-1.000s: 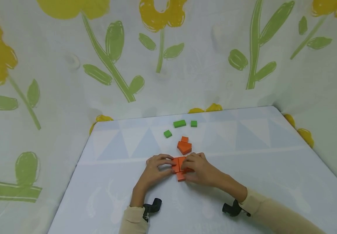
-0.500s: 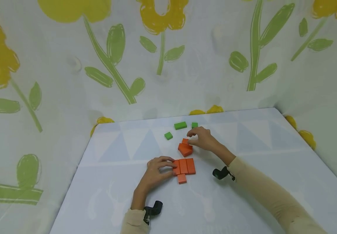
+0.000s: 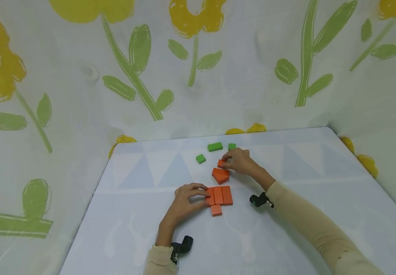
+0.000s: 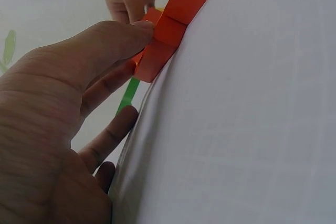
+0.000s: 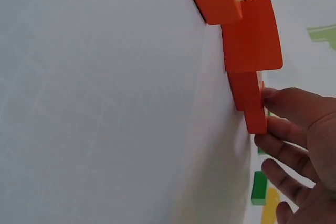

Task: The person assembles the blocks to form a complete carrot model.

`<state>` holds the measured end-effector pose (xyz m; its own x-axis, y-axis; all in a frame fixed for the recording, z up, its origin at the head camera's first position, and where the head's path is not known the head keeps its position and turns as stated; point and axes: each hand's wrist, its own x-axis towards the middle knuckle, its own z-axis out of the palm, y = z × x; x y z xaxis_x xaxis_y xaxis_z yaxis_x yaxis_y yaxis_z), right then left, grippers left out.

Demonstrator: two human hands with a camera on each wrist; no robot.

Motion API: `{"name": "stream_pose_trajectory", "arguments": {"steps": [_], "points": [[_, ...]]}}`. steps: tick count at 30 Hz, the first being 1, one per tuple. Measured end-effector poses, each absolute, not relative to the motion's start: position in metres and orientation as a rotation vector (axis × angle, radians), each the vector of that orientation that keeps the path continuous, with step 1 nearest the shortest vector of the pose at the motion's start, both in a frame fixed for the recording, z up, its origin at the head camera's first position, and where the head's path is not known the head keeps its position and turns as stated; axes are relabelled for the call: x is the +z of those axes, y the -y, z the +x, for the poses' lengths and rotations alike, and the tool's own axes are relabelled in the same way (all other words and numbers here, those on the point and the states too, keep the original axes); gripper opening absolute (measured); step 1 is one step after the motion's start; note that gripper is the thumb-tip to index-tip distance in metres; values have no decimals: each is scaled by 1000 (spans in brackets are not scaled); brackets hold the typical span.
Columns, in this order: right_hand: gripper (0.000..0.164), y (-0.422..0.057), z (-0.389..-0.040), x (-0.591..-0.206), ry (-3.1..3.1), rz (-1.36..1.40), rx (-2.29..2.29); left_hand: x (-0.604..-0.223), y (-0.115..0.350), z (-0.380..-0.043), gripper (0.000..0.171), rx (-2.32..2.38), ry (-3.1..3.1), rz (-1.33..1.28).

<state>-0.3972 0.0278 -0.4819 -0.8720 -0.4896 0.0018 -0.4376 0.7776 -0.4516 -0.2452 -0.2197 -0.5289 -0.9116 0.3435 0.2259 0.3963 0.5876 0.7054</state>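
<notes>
While the right hand (image 3: 241, 160) pinches a small orange block (image 3: 221, 163) between thumb and fingers just beyond the far edge of the orange pentagon block (image 3: 220, 175), the left hand (image 3: 187, 200) lies nearer the person and to the pentagon's left. Its thumb and fingers are curved narrowly about the left orange block (image 3: 210, 196), one end of a row of three lying side by side on the near side of the pentagon. Next to it come the middle orange block (image 3: 218, 195) and the right orange block (image 3: 227, 195). Nearest the person, below the pentagon and past the row, sits a square orange block (image 3: 216, 210). The pentagon itself points toward the person; whether it touches the pinched block I cannot tell.

Farther from the person than the pentagon are a long green block (image 3: 215, 147), a green cube (image 3: 200, 159) to its left, and a second green piece (image 3: 232, 146), partly hidden by the right hand. All rest on a pale printed table (image 3: 270, 236); beyond the pentagon rises a flowered cloth (image 3: 239, 95).
</notes>
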Motion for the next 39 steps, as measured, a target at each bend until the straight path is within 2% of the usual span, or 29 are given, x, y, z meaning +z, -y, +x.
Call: {"name": "stream_pose_trajectory", "arguments": {"steps": [12, 22, 30, 39], "points": [[32, -38, -377, -469, -2979, -899, -643, -530, 223, -245, 21, -1203, 2743, -638], [24, -50, -323, -448, -2961, -1225, -800, -528, 227, -243, 20, -1215, 2734, -621], [26, -55, -284, -453, -2936, -1496, -752, -531, 223, -243, 22, -1242, 2719, -626], [23, -60, -256, -470, -2885, -1519, -643, -530, 218, -244, 22, -1233, 2696, -652]]}}
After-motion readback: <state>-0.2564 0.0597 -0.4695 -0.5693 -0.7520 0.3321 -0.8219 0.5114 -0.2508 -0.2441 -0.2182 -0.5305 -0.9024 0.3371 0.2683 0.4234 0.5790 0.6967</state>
